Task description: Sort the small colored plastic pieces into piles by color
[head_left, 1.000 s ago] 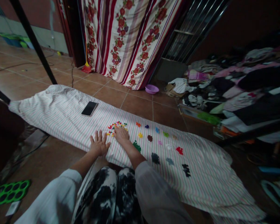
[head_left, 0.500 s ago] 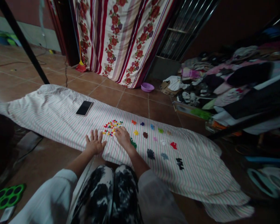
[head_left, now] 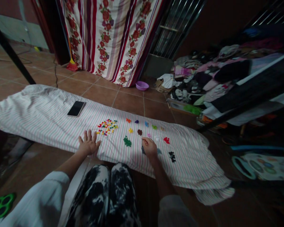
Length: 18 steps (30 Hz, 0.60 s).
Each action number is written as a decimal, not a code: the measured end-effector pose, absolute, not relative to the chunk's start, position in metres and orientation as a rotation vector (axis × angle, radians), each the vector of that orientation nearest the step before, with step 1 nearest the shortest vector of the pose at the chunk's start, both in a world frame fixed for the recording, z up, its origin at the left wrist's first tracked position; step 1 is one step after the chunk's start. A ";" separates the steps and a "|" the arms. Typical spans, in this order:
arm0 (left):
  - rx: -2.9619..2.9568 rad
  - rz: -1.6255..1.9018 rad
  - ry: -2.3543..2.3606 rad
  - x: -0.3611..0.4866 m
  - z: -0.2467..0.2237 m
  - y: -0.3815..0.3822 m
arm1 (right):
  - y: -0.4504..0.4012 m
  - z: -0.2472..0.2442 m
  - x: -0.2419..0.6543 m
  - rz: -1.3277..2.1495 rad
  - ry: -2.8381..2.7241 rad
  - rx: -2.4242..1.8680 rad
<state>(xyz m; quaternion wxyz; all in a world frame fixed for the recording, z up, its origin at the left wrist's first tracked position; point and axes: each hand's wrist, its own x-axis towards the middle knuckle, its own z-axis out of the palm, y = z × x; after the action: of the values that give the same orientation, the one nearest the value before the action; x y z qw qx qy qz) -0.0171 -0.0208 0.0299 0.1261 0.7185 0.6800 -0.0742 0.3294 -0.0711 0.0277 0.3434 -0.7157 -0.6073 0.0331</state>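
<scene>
On the striped cloth [head_left: 49, 126], my left hand [head_left: 89, 143] lies flat with its fingers spread, just below a mixed pile of small coloured pieces [head_left: 107, 126]. My right hand [head_left: 149, 147] is closed, fingertips pinched, over the sorted clusters; whatever it may hold is too small to see. Partly under it are a dark grey cluster [head_left: 143, 150] and a lighter grey one [head_left: 159, 151]. Around it are a dark green cluster [head_left: 127, 141], a brown one [head_left: 139, 132], a pink one [head_left: 149, 135], a red one [head_left: 166, 140] and a black one [head_left: 172, 156].
A phone [head_left: 76, 108] lies on the cloth's left part. Beyond the cloth are a purple basin [head_left: 142, 85], a floral curtain [head_left: 104, 41] and a heap of clothes [head_left: 203, 75]. Dark slanted poles [head_left: 13, 52] flank the cloth. A green tray with round holes [head_left: 1, 206] is at lower left.
My right hand has moved right, from the mixed pile to above the grey clusters. My left hand stays flat at the cloth's near edge. The whole view has shifted slightly.
</scene>
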 end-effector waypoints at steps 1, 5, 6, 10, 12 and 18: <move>2.094 -0.218 1.981 -0.017 0.031 -0.021 | -0.074 0.025 0.335 0.075 -1.587 -1.883; 2.092 -0.222 1.984 -0.016 0.034 -0.022 | -0.084 0.015 0.348 0.062 -1.623 -1.920; 2.086 -0.229 1.984 -0.016 0.035 -0.022 | -0.086 0.013 0.349 0.062 -1.631 -1.918; 2.083 -0.244 1.984 -0.016 0.036 -0.022 | -0.094 0.012 0.348 0.078 -1.668 -1.866; 2.082 -0.243 1.984 -0.016 0.036 -0.022 | -0.097 0.013 0.347 0.094 -1.674 -1.840; 2.086 -0.241 1.989 -0.016 0.036 -0.022 | -0.105 0.014 0.346 0.110 -1.755 -1.774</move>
<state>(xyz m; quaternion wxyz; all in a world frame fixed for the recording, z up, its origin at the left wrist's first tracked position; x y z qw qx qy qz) -0.0160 -0.0222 0.0358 0.1241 0.7157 0.6824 -0.0825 0.3464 -0.1054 0.0140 0.3164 -0.6738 -0.6665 0.0416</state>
